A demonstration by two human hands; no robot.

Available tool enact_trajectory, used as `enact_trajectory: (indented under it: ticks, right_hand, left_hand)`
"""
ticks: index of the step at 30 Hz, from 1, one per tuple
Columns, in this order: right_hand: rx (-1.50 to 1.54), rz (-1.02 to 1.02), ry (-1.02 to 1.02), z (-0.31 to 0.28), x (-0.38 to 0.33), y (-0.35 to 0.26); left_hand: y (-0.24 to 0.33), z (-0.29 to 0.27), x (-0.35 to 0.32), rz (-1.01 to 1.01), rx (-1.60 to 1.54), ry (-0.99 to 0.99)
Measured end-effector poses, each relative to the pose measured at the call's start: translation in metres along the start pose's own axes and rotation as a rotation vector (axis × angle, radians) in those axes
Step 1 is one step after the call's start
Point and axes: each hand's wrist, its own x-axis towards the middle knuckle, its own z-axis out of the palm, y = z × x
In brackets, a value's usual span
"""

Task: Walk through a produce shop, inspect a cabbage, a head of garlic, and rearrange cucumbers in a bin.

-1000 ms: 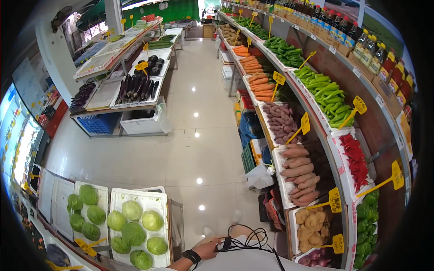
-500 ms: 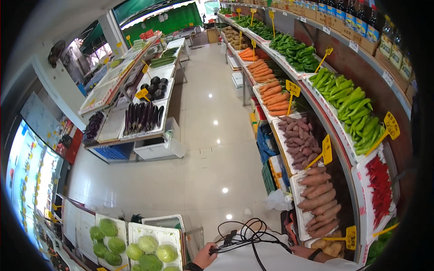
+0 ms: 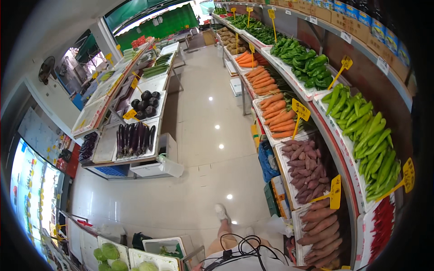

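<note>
At the lower edge, neither hand shows, so grip cannot be told; nearest lies a tangled black cable (image 3: 246, 248), probably light and floppy, best taken by its bunched loops.

I see a glossy tiled floor (image 3: 203, 135) with ceiling-light glare; produce shelves (image 3: 325, 135) flank its right, display tables (image 3: 135, 131) its left.

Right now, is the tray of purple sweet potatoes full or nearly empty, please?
Full: the purple sweet potatoes are piled across their tray, hiding its floor.
</note>
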Motion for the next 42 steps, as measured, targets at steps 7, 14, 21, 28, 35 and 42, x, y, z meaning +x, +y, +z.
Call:
enact_trajectory:
  ticks: [7, 14, 21, 28, 35, 42]
  right_hand:
    - [-0.052, 0.044, 0.117, -0.079, 0.04, -0.069]
    - [-0.067, 0.123, 0.25, -0.143, 0.083, -0.142]
    - [-0.078, 0.165, 0.333, -0.194, 0.116, -0.209]
    - [-0.073, 0.208, 0.355, -0.249, 0.153, -0.231]
    - [-0.043, 0.218, 0.33, -0.324, 0.191, -0.215]
    - [-0.19, 0.143, 0.048, -0.429, 0.242, -0.14]
  left_hand:
    - [0.02, -0.07, 0.091, 0.082, 0.008, -0.091]
    - [0.04, -0.174, 0.182, 0.218, 0.06, -0.18]
    - [0.073, -0.264, 0.249, 0.339, 0.104, -0.258]
    - [0.092, -0.321, 0.307, 0.351, 0.124, -0.327]
    - [0.126, -0.381, 0.359, 0.311, 0.158, -0.368]
    - [0.179, -0.465, 0.39, 0.195, 0.203, -0.43]
